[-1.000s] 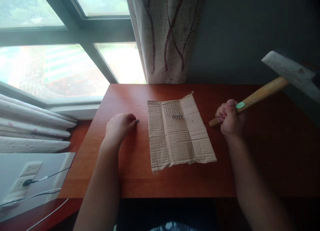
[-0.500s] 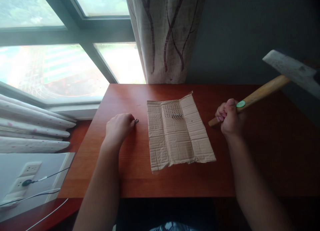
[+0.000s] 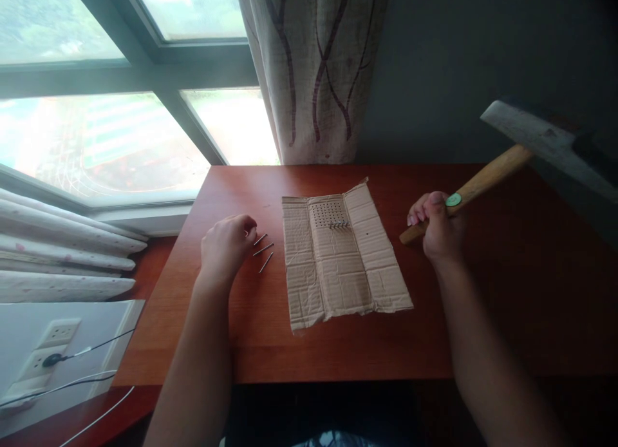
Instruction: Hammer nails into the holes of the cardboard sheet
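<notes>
My right hand [image 3: 437,227] is closed round the wooden handle of a hammer [image 3: 487,176]. The hammer's grey metal head is raised at the right, above the table. My left hand [image 3: 226,244] rests knuckles up on the red-brown table [image 3: 270,344], fingers curled. Three loose nails [image 3: 263,250] lie on the table just right of its fingertips, and the uppermost reaches the fingers. What the curled fingers hold, if anything, is hidden. Between my hands lies a creased sheet of cardboard [image 3: 338,273] with a grid of small holes and a short row of nails [image 3: 339,225] stuck in it.
A window and a patterned curtain [image 3: 313,73] stand behind the table, with a dark wall to the right. At lower left are a white power strip [image 3: 53,344] with a plug in it, cables, and rolled pale fabric [image 3: 62,254].
Three nails now lie on the table by my left hand, where only a dark tip showed at the fingers before. The hammer and right hand shifted slightly left as the view moved.
</notes>
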Motion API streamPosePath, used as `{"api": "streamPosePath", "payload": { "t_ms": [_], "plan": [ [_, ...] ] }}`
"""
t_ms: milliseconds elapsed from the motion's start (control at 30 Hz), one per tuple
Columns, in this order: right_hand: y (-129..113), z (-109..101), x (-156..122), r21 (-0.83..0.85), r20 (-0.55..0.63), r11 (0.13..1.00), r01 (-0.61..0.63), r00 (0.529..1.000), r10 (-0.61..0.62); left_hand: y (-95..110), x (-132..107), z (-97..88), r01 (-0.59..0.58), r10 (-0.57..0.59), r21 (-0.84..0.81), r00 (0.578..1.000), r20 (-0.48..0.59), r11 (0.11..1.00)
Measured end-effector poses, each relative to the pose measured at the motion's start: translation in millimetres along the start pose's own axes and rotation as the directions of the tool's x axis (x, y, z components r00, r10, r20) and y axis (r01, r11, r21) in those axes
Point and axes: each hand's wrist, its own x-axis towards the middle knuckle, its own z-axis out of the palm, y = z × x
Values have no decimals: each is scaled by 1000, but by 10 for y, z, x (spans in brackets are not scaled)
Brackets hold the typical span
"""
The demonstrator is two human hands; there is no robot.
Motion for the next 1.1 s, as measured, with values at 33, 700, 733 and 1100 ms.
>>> {"api": "streamPosePath", "payload": {
  "t_ms": [33,700,733,1100],
  "plan": [
    [-4,3,-8,5,5,1000,-5,1000,5,-4,0,11,-10,10,-7,1000,3,1000],
    [-28,6,-12,-45,-24,999,-29,999,28,133,-692,66,-184,185,-182,983,-9,966],
    [-26,8,-13,-45,-25,999,-27,999,26,174,-692,96,-216,218,-165,976,-8,962],
    [-6,6,-18,-35,-3,999,-36,999,36,278,-585,211,-596,602,-87,791,110,798]
  ]
}}
